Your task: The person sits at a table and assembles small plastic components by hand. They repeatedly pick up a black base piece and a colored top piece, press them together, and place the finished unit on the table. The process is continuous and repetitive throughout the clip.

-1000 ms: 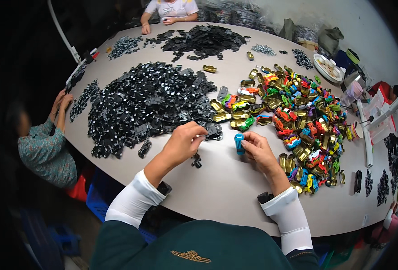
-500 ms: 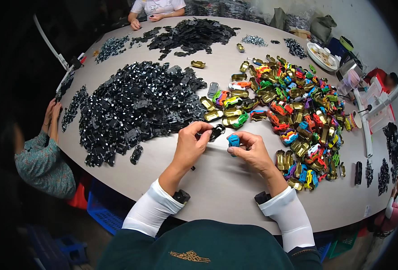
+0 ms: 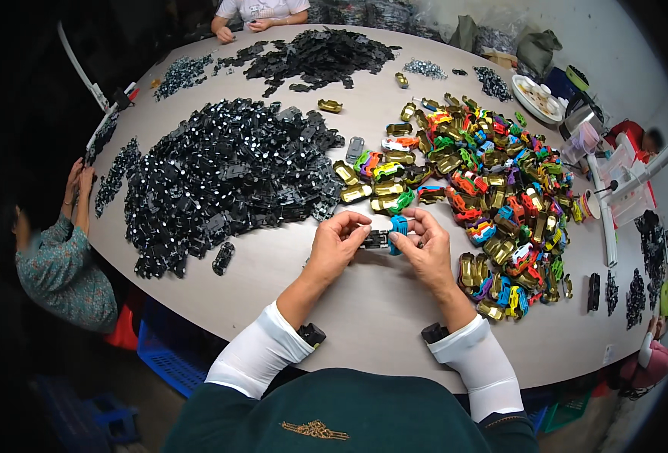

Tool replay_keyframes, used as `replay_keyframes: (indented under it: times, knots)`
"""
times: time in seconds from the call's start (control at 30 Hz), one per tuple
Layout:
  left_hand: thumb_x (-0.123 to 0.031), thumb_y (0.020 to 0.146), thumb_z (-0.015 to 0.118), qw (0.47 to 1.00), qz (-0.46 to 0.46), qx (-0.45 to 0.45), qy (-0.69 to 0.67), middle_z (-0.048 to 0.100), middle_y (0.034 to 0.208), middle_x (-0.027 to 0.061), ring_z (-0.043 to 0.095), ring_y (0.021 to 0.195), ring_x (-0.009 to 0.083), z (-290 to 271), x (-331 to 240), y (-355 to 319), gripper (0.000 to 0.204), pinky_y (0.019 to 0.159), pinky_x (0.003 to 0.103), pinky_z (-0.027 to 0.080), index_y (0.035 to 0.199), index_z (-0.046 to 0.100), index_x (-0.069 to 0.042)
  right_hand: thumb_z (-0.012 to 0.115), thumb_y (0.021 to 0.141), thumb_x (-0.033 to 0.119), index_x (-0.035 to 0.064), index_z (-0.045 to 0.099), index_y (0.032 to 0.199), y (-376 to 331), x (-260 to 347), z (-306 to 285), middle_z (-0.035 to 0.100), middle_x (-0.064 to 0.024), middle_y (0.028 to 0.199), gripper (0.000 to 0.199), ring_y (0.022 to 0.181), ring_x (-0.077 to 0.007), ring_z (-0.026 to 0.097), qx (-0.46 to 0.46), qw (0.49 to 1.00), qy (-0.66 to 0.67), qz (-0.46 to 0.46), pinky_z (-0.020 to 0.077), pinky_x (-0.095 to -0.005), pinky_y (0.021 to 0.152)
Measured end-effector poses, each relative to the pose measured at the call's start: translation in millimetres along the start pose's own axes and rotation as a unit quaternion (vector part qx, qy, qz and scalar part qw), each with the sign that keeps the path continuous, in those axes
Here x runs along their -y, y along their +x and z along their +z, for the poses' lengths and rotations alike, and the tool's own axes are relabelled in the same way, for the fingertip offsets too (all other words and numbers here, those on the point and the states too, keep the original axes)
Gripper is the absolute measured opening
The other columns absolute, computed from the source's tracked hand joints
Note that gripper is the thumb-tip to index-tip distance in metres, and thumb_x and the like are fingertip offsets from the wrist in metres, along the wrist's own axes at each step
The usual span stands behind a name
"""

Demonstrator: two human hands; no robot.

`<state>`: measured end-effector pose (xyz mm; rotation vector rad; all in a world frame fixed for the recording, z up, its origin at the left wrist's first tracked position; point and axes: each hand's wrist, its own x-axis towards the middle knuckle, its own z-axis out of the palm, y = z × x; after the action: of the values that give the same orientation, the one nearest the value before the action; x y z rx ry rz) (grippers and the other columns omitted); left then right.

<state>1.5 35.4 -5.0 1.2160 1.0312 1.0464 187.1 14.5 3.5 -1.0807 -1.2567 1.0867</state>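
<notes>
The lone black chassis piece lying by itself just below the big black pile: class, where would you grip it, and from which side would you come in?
Probably across its two long sides, coming straight down from above. The lone black chassis piece lies flat on the table, narrow and elongated, slightly apart from the big black pile, so both long edges look free for fingertips. Its ends point toward the pile, which would crowd an end-on approach.

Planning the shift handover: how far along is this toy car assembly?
No finished stock is clearly distinguishable. In hand: left hand and right hand press a black chassis piece against a blue car shell. Left: a large heap of black chassis parts and a wide spread of coloured shells.
</notes>
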Motion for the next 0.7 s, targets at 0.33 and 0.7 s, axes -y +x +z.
replay_keyframes:
  times: [0.33,0.7]
  knots:
    - [0.001,0.085,0.066,0.991,0.002,0.054,-0.122,0.066,0.091,0.0039,0.064,0.080,0.0085,2,-8,-3,0.033,0.070,0.020,0.054,0.118,0.060,0.000,0.072,0.081,0.007,-0.0033,0.062,0.108,-1,-9,0,0.064,0.0004,0.081,0.030,0.051,0.0035,0.036,0.037,0.999,0.005,0.024,0.0289,-0.0157,0.046]
    - [-0.001,0.087,0.065,0.997,-0.037,0.013,-0.072,0.068,0.098,0.0088,0.065,0.083,0.0118,6,-5,-8,0.028,0.073,0.026,0.057,0.113,0.062,0.005,0.075,0.077,0.008,-0.0029,0.067,0.105,-10,10,7,0.064,-0.0010,0.074,0.031,0.051,-0.0012,0.042,0.020,0.988,-0.146,-0.040,0.0352,-0.0190,0.046]
